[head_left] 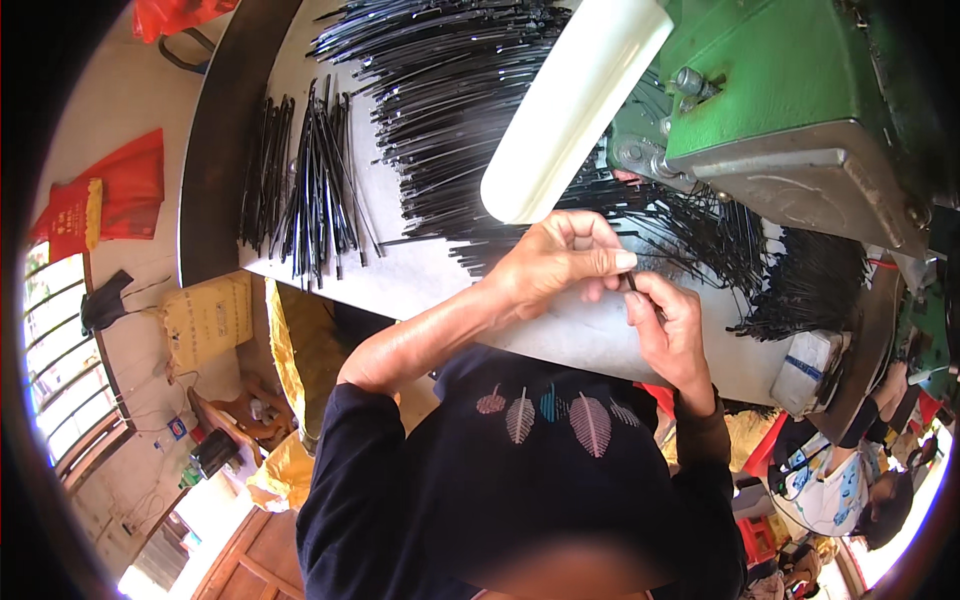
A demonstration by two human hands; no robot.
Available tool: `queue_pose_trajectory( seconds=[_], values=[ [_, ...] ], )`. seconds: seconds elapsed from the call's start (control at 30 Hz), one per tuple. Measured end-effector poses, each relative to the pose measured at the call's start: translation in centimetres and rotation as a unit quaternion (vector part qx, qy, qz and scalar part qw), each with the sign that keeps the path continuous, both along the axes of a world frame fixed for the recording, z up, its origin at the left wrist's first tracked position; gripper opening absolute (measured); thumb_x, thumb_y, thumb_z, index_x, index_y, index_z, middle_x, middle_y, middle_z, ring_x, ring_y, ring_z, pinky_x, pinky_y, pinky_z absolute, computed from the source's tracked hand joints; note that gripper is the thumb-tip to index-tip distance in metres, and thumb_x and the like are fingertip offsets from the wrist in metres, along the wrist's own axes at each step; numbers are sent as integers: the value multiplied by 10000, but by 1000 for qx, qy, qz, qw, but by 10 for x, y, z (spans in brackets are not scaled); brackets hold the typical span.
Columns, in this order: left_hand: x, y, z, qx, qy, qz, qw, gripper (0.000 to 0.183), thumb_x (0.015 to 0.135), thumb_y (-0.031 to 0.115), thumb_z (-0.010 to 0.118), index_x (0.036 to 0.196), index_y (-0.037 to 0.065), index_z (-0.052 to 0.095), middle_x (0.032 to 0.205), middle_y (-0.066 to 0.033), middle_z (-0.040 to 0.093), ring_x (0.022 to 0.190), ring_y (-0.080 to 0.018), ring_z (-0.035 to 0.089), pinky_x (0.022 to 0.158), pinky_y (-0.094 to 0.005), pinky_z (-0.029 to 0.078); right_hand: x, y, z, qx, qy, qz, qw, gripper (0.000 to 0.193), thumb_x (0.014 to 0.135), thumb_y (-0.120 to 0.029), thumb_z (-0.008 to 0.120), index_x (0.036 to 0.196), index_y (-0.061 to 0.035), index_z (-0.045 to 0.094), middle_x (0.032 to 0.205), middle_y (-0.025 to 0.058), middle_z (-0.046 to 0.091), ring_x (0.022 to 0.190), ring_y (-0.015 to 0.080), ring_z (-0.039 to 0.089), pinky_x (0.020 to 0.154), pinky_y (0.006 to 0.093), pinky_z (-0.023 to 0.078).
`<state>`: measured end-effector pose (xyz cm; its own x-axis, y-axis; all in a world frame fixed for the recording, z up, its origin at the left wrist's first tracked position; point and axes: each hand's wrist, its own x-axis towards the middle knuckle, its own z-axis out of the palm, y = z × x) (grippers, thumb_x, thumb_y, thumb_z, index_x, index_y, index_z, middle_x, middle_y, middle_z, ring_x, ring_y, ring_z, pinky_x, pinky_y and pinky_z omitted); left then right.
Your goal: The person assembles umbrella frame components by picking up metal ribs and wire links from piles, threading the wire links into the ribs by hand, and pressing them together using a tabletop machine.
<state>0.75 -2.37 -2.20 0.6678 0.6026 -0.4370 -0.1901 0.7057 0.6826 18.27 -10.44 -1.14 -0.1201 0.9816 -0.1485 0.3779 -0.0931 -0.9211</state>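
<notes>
My left hand (560, 265) is closed, thumb and fingers pinched together above the front part of the metal table (560, 345). Close beside it to the right, my right hand (668, 325) is also closed, with a thin black strip (631, 282) showing at its fingertips. The strip runs up toward my left thumb; most of it is hidden by the fingers, and I cannot make out what the left fingers grip. Beyond my hands lies a broad pile of thin black rods (460, 140), and a smaller bundle of rods (320, 190) sits apart on the left.
A green machine (770, 80) stands at the back right, with a white trough (570, 110) slanting down near my left hand. More black rods (810, 280) are heaped on the right. A yellow sack (290, 370) hangs below the table's left side. Another person (830, 490) is at far right.
</notes>
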Motion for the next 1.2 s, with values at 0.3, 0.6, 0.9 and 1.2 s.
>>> queue_pose_trajectory(
  seconds=[0.3,0.6,0.9,1.2],
  values=[
    [4,-4,10,206,90,99,969,148,827,108,680,734,36,592,638,3,578,548,-46,491,480,-209,389,-17,-3,-11,10,178,-151,972,79,892,-51,526,889,5,582,628,-13,547,545,33,477,496,182,378],
    [-45,78,7,693,444,112,556,158,707,131,662,829,33,639,759,-115,534,712,-274,501,670,-362,388,-13,1,-20,-12,105,-177,979,30,865,-9,558,861,21,557,669,32,601,564,34,546,482,178,419],
    [-46,86,2,733,481,104,469,45,795,87,629,822,71,596,732,-63,551,666,-244,552,610,-339,439,-11,7,-22,-22,110,-204,973,47,870,-13,550,903,21,550,688,43,605,502,30,502,434,174,406],
    [-51,89,-3,682,436,151,567,39,807,77,626,831,47,635,759,-72,609,695,-234,597,641,-294,475,-11,11,-21,-41,141,-184,972,52,875,-21,541,900,24,551,702,55,602,555,38,537,429,175,421]
  ],
)
